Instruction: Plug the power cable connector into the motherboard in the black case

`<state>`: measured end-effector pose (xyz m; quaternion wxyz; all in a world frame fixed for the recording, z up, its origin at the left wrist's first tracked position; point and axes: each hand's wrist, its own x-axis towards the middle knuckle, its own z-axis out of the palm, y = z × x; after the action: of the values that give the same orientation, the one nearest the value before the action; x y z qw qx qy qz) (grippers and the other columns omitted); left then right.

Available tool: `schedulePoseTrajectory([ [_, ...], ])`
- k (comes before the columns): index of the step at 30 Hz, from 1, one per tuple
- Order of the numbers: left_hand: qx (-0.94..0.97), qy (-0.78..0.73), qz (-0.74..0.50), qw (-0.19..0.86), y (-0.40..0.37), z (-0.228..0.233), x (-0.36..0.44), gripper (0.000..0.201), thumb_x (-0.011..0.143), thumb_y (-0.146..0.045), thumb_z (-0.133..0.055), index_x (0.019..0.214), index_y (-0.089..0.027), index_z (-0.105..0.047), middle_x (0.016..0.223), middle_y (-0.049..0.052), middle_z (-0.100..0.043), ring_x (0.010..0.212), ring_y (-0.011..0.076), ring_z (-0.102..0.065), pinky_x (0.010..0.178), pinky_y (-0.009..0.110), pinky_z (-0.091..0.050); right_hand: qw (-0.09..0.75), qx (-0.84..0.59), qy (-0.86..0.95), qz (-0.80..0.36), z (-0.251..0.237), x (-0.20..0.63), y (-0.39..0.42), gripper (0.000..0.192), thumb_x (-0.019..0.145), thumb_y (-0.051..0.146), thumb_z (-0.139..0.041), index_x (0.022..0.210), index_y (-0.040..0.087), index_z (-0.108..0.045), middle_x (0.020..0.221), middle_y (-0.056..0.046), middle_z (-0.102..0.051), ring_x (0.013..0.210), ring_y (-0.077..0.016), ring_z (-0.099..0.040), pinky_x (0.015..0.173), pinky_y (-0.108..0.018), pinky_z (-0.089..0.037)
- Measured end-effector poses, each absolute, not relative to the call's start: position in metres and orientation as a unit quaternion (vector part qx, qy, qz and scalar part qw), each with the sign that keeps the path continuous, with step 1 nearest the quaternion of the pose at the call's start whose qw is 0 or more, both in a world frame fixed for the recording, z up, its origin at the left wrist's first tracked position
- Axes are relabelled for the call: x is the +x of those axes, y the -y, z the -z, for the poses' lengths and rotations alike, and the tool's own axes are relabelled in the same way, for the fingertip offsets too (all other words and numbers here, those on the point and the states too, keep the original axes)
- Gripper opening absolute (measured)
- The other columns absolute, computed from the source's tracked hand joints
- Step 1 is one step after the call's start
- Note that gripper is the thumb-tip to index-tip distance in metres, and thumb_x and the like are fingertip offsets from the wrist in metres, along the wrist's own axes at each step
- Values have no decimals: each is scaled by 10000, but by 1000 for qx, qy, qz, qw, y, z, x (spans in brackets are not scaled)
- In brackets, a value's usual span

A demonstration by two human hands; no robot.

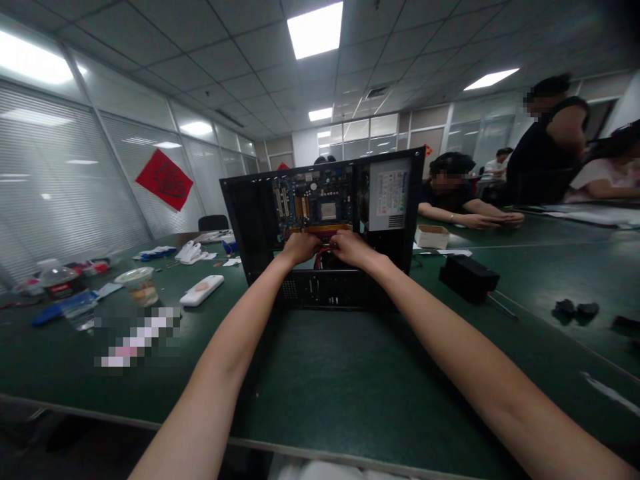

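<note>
Open computer case [260, 220] on green tabletop [320, 387] — left hand [300, 247] and right hand [353, 247] curled together over red cables [320, 257], apparently pinching a connector — seating underway; next needs firm, aligned pressure.

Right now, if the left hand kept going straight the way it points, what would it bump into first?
Probably the motherboard inside the open computer case: the left hand points into the case, just below the board. Depth is hard to judge.

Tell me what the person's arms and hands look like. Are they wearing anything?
Both arms are bare all the way up, with no sleeves in view. The left hand and right hand wear no gloves, and no watch or bracelet shows on either wrist. The hands are too small to check for rings.
</note>
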<state>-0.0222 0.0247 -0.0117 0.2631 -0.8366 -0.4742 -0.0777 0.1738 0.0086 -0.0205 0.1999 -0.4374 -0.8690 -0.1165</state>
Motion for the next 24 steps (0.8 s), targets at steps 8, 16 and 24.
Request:
schedulePoseTrajectory([
  [8,-840,464,78,269,-24,12,-22,326,1001,-318,-512,1140,-242,-797,1107,98,-780,1049,303,-719,842,372,-525,159,-419,873,192,16,172,-31,301,978,281,-570,1201,130,-704,1284,-188,-687,1191,-305,-650,969,-361,-493],
  [16,-835,477,85,261,-27,14,-22,323,984,-321,-520,1139,-246,-794,1115,92,-781,1051,304,-720,828,369,-532,125,-457,858,200,19,169,-30,295,950,212,-544,1152,82,-716,1135,-244,-737,1080,-352,-717,889,-400,-545],
  [24,-829,486,83,264,-27,14,-24,323,995,-342,-522,1185,-269,-772,1152,74,-773,1073,259,-711,886,320,-513,134,-443,868,177,18,168,-31,310,993,203,-480,1167,83,-707,1174,-239,-731,1125,-336,-706,926,-385,-538],
])
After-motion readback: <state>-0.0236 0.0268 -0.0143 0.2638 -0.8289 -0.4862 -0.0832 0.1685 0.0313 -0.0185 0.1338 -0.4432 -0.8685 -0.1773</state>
